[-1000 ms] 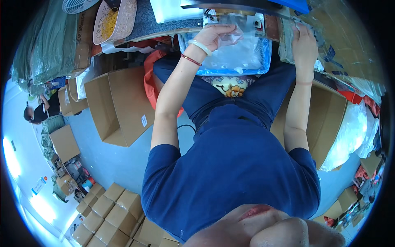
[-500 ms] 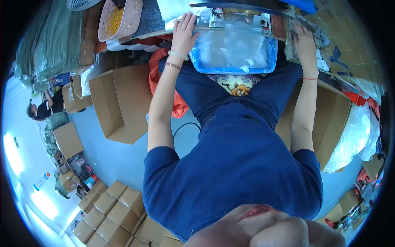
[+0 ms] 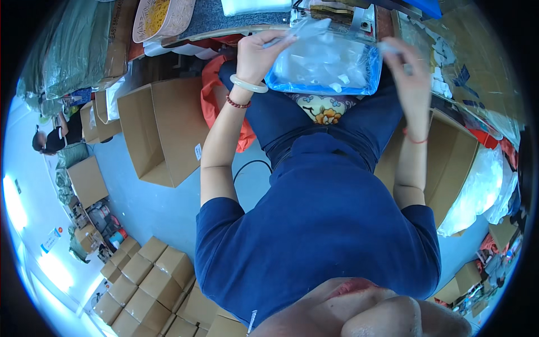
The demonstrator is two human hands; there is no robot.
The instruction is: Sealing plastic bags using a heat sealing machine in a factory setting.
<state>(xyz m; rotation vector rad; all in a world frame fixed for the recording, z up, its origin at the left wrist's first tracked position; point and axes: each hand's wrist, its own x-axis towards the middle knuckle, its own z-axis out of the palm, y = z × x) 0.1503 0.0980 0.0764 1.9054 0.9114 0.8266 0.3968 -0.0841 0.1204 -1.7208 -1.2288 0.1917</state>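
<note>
My left hand (image 3: pixel 261 55) is raised at the front edge of the workbench, thumb and fingers pinched on a clear plastic bag (image 3: pixel 312 28). The bag hangs crumpled out to the right, over the near edge of a machine (image 3: pixel 365 26). Below it, between my knees, sits a bin lined with blue plastic (image 3: pixel 323 88), holding clear film and small white scraps (image 3: pixel 336 87). Over on the right, my right hand (image 3: pixel 411 73) is up beside the bin with its fingers bent and smeared by motion. Something pale shows at its fingertips, too blurred to name.
A pink basket with yellow rubber bands (image 3: pixel 159 22) stands on the bench at left, near a stack of clear bags (image 3: pixel 255 5). Open cartons (image 3: pixel 163 135) flank my legs. Stacked boxes (image 3: pixel 147 281) lie behind at left. Another person (image 3: pixel 56 137) is far left.
Both hands have lifted off the bench. My left hand now pinches a clear bag; my right has curled its fingers and moved slightly left and down. The stack of bags on the bench shows more fully.
</note>
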